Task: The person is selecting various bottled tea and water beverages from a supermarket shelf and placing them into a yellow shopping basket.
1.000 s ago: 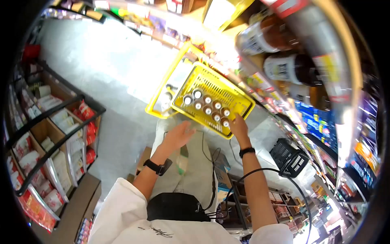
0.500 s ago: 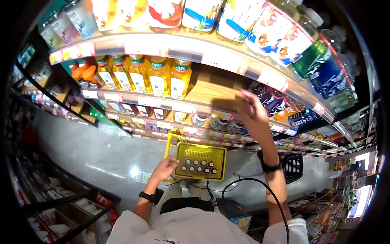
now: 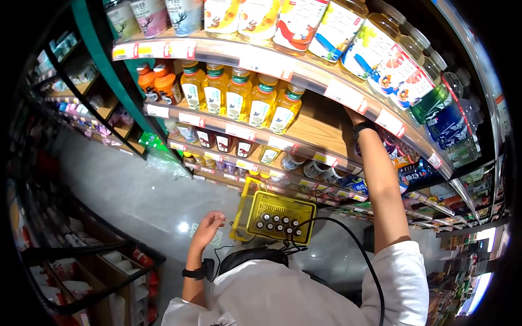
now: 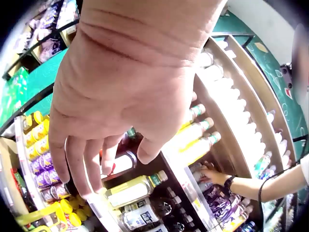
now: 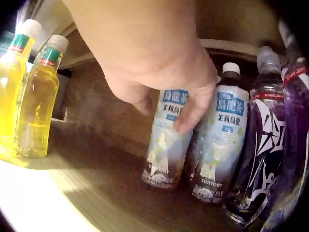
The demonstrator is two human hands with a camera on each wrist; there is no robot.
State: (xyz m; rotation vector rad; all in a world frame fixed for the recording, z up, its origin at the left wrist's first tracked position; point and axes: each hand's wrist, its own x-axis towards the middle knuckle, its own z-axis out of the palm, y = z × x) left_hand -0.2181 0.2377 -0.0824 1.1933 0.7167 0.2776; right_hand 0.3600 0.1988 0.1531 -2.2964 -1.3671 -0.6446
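Note:
Deep in the shelf, my right hand (image 5: 159, 63) grips the upper part of an oolong tea bottle (image 5: 164, 145), thumb on one side and fingers on the other; its cap is hidden under the palm. A second oolong tea bottle (image 5: 219, 145) stands just to its right. In the head view, the shelf above hides most of that hand. My left hand (image 3: 206, 228) hangs free with loosely bent fingers, left of the yellow basket (image 3: 274, 202). Several capped bottles (image 3: 277, 218) stand inside the basket. The left wrist view shows the left hand (image 4: 120, 101) holding nothing.
Yellow drink bottles (image 3: 236, 95) line the same shelf on the left, with dark purple bottles (image 5: 260, 145) on the right. Large juice bottles (image 3: 299, 24) fill the shelf above. A black cable (image 3: 353, 233) crosses near my right arm. Another rack (image 3: 98, 277) stands left.
From over the basket, my right hand has gone up and into the shelf and taken hold of an oolong tea bottle. My left hand stays low, now left of the basket. The head view has swung to the shelves.

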